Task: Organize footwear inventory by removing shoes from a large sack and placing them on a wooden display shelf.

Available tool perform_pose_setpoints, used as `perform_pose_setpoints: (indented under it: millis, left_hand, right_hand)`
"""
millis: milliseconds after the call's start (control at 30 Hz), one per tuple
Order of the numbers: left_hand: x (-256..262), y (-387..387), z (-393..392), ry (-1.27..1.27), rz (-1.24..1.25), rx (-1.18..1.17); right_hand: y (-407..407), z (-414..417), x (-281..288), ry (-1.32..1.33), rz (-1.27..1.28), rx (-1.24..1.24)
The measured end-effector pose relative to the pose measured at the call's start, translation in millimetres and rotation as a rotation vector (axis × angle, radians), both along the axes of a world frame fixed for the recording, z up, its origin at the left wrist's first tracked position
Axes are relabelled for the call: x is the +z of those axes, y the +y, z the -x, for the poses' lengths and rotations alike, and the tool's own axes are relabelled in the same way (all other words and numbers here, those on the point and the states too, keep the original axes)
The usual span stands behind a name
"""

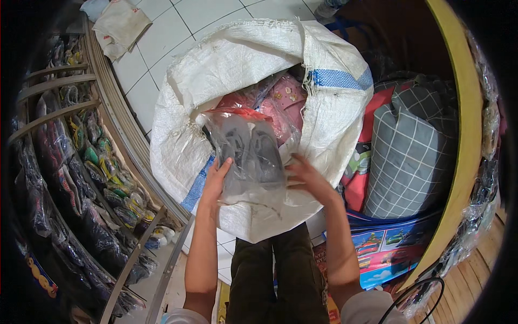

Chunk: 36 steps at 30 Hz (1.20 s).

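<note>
My left hand (218,178) grips the left edge of a clear plastic bag (247,186), its thumb on top. Inside the bag lies a pair of grey sandals (253,156), side by side; a red strip runs along the bag's far end. My right hand (309,178) is at the right side of the bag with fingers spread and slightly blurred; whether it touches the plastic I cannot tell. Both hands are over the mouth of a large white woven sack (247,56) with a rolled-down rim and blue stripes. Pink footwear in clear plastic (287,97) shows inside the sack.
At left, a rack (101,133) holds several rows of plastic-wrapped footwear. To the right, grey checked fabric (408,158) bulges from a printed bag (384,247) beside a yellow-edged panel (465,133). A cream cloth bag (119,28) lies on the white tiled floor (162,36).
</note>
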State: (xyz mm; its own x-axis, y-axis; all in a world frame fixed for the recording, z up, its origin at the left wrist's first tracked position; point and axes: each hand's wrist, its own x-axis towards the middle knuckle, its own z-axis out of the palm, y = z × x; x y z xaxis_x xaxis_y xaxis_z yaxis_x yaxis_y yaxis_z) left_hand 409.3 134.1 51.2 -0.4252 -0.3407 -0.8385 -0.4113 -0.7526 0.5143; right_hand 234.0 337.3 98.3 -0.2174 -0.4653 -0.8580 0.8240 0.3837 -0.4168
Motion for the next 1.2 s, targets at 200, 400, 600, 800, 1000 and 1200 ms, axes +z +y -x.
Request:
perform_pose_setpoints:
  millis: [200, 400, 600, 800, 1000, 1200]
  left_hand:
    - [-3.2, 41.6, -0.6, -0.076, 0.193, 0.139]
    - [4.6, 75.3, -4.5, 0.062, -0.100, 0.655]
    - [-20.1, 67.4, -12.0, 0.113, -0.115, 0.564]
    - [-21.5, 53.1, -22.6, 0.099, -0.120, 0.547]
    - [-54.3, 45.3, -56.9, 0.072, -0.309, 0.586]
    - [-24.7, 50.0, -34.7, 0.137, -0.549, 0.822]
  right_hand:
    - [-43.6, -42.6, -68.7, 0.070, -0.080, -0.204]
    - [-74.3, -93.0, -56.7, 0.570, -0.231, -0.207]
    - [-66.9, -108.9, -62.6, 1.129, -0.128, 0.153]
    - [-55.0, -43.2, -40.5, 0.771, -0.125, 0.794]
    - [-70.1, 96.0, -98.9, 0.166, 0.117, -0.684]
    - [-32.5, 131.3, -148.7, 1.081, -0.788, 0.130]
